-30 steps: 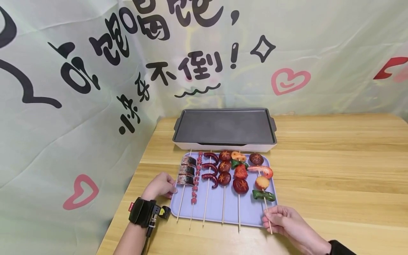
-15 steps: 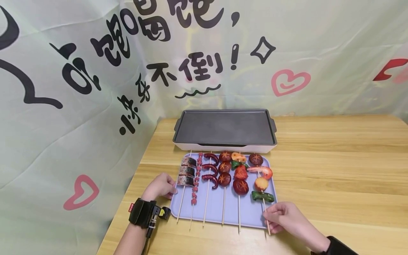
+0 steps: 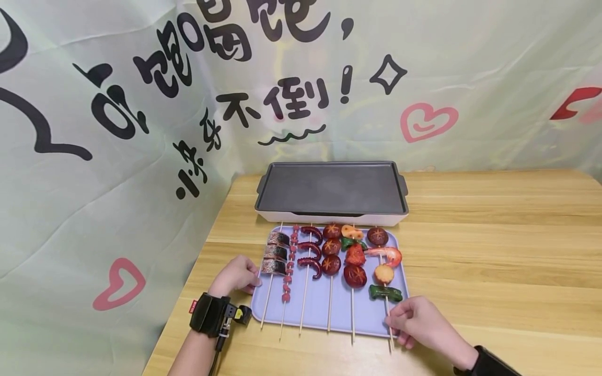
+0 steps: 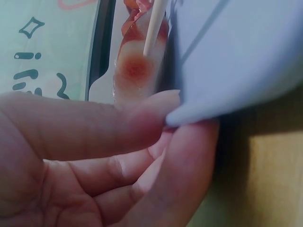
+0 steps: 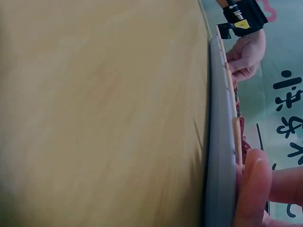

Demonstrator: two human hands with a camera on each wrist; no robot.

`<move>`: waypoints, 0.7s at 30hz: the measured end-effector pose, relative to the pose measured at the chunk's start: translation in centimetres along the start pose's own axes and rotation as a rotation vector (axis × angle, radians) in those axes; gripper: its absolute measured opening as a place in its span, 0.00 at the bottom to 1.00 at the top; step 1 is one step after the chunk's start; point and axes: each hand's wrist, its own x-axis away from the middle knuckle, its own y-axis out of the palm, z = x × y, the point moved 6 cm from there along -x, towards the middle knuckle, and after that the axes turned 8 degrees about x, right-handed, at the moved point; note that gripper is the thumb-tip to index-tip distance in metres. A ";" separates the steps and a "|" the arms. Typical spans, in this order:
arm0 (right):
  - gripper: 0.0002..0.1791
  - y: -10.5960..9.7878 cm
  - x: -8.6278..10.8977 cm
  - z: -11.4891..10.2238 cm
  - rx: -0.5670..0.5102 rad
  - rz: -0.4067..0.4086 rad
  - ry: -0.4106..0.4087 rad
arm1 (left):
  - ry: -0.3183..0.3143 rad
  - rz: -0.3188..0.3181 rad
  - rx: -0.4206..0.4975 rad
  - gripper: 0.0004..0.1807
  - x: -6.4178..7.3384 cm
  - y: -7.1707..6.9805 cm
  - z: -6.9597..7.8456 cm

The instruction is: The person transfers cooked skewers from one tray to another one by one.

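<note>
My left hand (image 3: 236,275) pinches the left rim of a lavender tray (image 3: 317,309) between thumb and fingers, as the left wrist view shows close up. At the tray's front right corner my right hand (image 3: 417,319) pinches the stick of a food skewer (image 3: 385,293). That skewer carries a mushroom cap, a shrimp, a round yellowish piece and a green pepper. Several other skewers lie side by side on the tray, among them octopus tentacles (image 3: 310,248), mushrooms (image 3: 331,264) and fish chunks (image 3: 274,266). Their sticks stick out past the front rim.
Directly behind the tray stands a black flat griddle (image 3: 331,188) on a white base. The wooden table (image 3: 494,250) extends to the right. A printed cloth backdrop (image 3: 357,141) rises along the back and left. A black strap with a small camera (image 3: 213,313) sits on my left wrist.
My right hand has shifted slightly left, and the lower end of its skewer has swung left with it, so the stick lies straighter. My left hand keeps its place on the tray.
</note>
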 end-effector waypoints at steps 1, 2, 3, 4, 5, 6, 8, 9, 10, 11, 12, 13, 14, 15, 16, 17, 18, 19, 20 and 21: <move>0.10 0.0 0.0 0.0 0.006 0.001 0.005 | 0.000 0.000 -0.002 0.09 0.0 0.0 0.0; 0.09 0.0 0.0 -0.1 0.010 0.002 0.003 | 0.001 -0.001 -0.004 0.09 0.0 0.0 0.0; 0.09 0.0 0.1 -0.1 0.013 0.003 0.002 | 0.002 -0.001 -0.005 0.09 0.0 0.0 0.1; 0.09 0.0 0.1 -0.1 0.014 0.003 0.001 | 0.002 -0.001 -0.006 0.09 0.0 0.0 0.1; 0.08 0.0 0.1 -0.2 0.015 0.002 -0.001 | 0.002 -0.001 -0.007 0.09 0.0 0.0 0.1; 0.08 0.0 0.1 -0.2 0.016 0.001 -0.002 | 0.002 0.000 -0.008 0.09 -0.1 0.0 0.1; 0.08 0.0 0.1 -0.1 0.014 0.000 -0.005 | 0.001 0.001 -0.009 0.08 -0.1 0.0 0.1; 0.07 0.0 0.1 -0.1 0.014 -0.001 -0.004 | 0.000 0.001 -0.009 0.08 -0.1 0.1 0.1; 0.07 0.0 0.1 -0.1 0.013 -0.001 -0.002 | 0.001 0.000 -0.010 0.08 -0.1 0.1 0.1; 0.07 0.0 0.1 0.0 0.012 -0.001 -0.001 | 0.000 -0.002 -0.009 0.08 -0.2 0.1 0.1; 0.07 0.1 0.1 0.0 0.011 0.000 0.000 | 0.002 -0.003 -0.011 0.08 -0.2 0.1 0.1; 0.07 0.1 0.1 0.0 0.009 -0.001 0.000 | 0.002 -0.005 -0.012 0.08 -0.2 0.1 0.1; 0.07 0.1 0.1 0.0 0.008 -0.003 -0.001 | 0.002 -0.007 -0.014 0.08 -0.3 0.2 0.1; 0.07 0.1 0.1 0.0 0.005 -0.006 -0.003 | 0.002 -0.008 -0.017 0.07 -0.4 0.2 0.1; 0.07 0.1 0.1 0.0 0.003 -0.012 -0.006 | 0.005 -0.011 -0.021 0.07 -0.4 0.2 0.1; 0.07 0.0 0.2 -0.1 0.005 -0.017 -0.011 | 0.006 -0.012 -0.022 0.07 -0.5 0.2 0.2; 0.08 0.0 0.2 -0.1 0.010 -0.025 -0.014 | 0.008 -0.014 -0.024 0.07 -0.5 0.2 0.1; 0.08 -0.1 0.2 -0.2 0.017 -0.032 -0.022 | 0.009 -0.016 -0.020 0.07 -0.5 0.2 0.1; 0.09 -0.3 0.3 -0.3 0.028 -0.038 -0.031 | 0.011 -0.021 -0.016 0.07 -0.5 0.2 0.1; 0.09 -0.5 0.3 -0.4 0.041 -0.042 -0.043 | 0.014 -0.028 -0.011 0.06 -0.6 0.2 0.1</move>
